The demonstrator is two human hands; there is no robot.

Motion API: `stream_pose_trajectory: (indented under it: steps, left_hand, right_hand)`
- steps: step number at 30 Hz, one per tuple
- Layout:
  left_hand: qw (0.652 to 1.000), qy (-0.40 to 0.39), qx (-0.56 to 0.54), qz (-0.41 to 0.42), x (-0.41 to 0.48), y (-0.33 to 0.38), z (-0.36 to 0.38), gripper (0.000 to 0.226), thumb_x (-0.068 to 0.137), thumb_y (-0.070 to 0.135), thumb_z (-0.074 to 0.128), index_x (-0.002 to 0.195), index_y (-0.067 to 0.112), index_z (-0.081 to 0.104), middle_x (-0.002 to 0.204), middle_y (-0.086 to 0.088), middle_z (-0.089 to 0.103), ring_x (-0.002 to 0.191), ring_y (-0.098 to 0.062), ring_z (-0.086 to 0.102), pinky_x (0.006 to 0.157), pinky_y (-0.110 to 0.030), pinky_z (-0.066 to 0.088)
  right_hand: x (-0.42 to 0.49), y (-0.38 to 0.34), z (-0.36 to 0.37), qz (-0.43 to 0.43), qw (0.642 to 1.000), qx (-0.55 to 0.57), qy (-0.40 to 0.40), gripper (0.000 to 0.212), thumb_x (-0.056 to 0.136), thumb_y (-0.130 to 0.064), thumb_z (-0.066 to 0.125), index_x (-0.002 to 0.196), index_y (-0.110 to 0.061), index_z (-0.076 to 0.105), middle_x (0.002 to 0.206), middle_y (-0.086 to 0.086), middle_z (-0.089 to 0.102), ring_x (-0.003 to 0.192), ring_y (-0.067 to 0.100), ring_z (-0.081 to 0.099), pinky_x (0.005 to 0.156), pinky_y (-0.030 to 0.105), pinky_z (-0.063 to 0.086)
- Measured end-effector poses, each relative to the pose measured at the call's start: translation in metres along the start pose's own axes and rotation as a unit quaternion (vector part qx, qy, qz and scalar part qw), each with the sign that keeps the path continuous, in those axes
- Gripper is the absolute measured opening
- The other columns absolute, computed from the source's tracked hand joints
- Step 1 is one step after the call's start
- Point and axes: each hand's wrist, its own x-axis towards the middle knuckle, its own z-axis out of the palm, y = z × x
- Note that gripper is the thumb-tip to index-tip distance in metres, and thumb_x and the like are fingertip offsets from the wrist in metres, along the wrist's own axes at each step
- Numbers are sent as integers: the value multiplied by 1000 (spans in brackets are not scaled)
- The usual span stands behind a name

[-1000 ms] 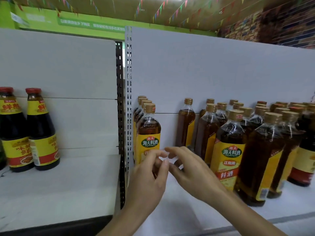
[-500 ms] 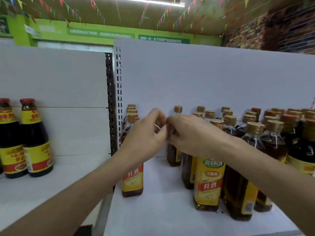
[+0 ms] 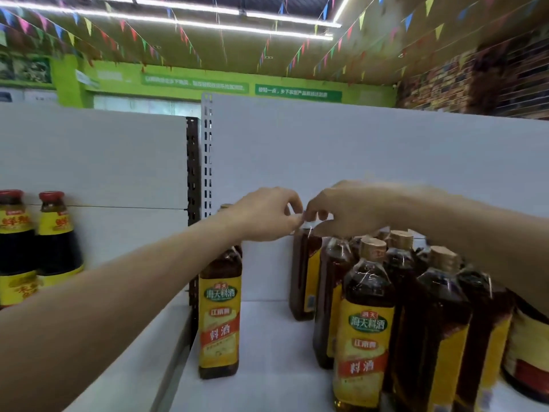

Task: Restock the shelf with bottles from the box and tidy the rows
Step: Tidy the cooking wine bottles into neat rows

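Left hand (image 3: 267,214) and right hand (image 3: 347,209), fingers curled, tips together over rear bottle (image 3: 304,275) on shelf (image 3: 267,352); could not tell whether pinching anything. Judged full, heavy, slick: best gripped round the body.

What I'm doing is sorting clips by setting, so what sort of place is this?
Probably a grocery shop: white slotted shelving, rows of identical labelled bottles, and bunting with green signs overhead.

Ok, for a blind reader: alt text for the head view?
The left hand and right hand meet, fingers curled, over a brown bottle at the back of a white shelf. Yellow-labelled bottles stand beside it, two red-capped bottles far left.
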Motion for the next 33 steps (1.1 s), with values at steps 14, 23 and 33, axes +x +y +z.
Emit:
stream_pose_trajectory:
  steps: [14,23,33]
  left_hand:
    - [981,-96,122,-116,111,-15,39,56,97,65,47,72,15,50,75,-4,60,65,-19,60,74,-33,54]
    - [982,-2,160,-100,126,-9,64,49,86,69,59,112,28,65,99,1,67,101,-24,65,72,-29,42]
    - [984,-122,80,-106,134,-18,44,26,90,33,74,112,19,68,98,-3,69,77,-19,65,69,-29,53]
  right_hand:
    - [73,60,4,-1,999,2,-46,44,103,-31,55,146,-26,49,138,-1,57,122,20,54,103,35,41]
    - [109,73,28,-19,997,23,-64,13,89,-12,58,87,-13,71,83,2,73,78,22,70,82,44,60]
    - [119,68,38,-34,988,143,-52,23,97,-25,56,95,-12,75,84,2,74,69,15,68,77,32,60]
